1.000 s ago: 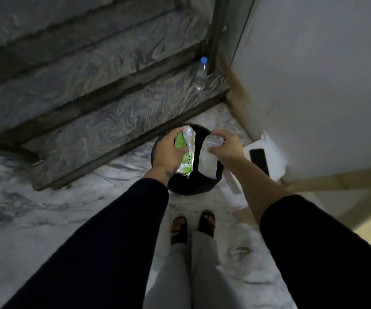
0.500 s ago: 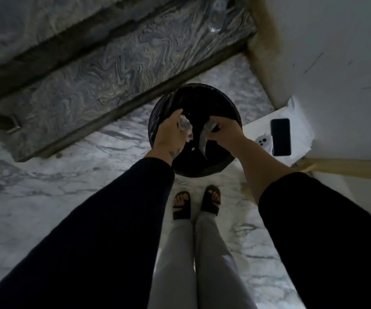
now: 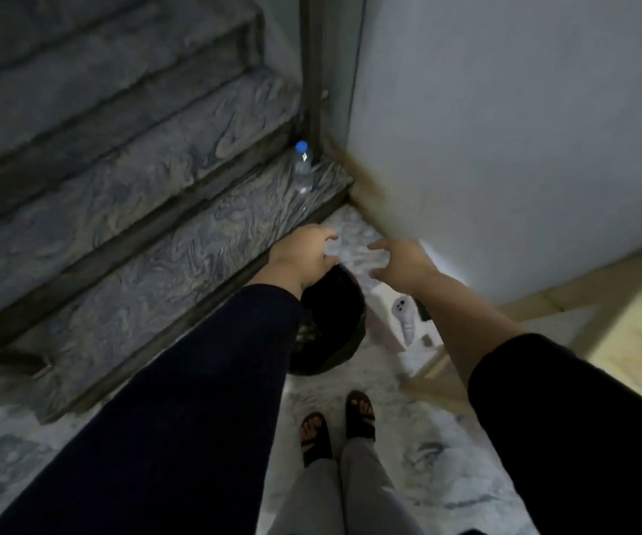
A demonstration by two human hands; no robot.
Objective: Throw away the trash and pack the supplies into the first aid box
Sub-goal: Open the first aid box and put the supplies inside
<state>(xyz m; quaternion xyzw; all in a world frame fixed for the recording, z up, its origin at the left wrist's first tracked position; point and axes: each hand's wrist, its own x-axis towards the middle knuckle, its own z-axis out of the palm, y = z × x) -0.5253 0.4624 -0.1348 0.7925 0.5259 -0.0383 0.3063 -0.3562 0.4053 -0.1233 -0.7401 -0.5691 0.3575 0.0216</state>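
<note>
Head view: our left hand (image 3: pixel 304 256) and right hand (image 3: pixel 404 264) hang spread and empty above the black bin (image 3: pixel 331 326); the bottle (image 3: pixel 302 167) label is unreadable.

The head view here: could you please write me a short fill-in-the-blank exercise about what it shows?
1. Both the left hand and the right hand hold ____.
2. The water bottle has a ____ cap.
3. The bottle stands on a ____, beside the wall.
4. The black trash bin sits on the floor below the ____ hand.

Missing words: nothing; blue; stair step; left
</note>
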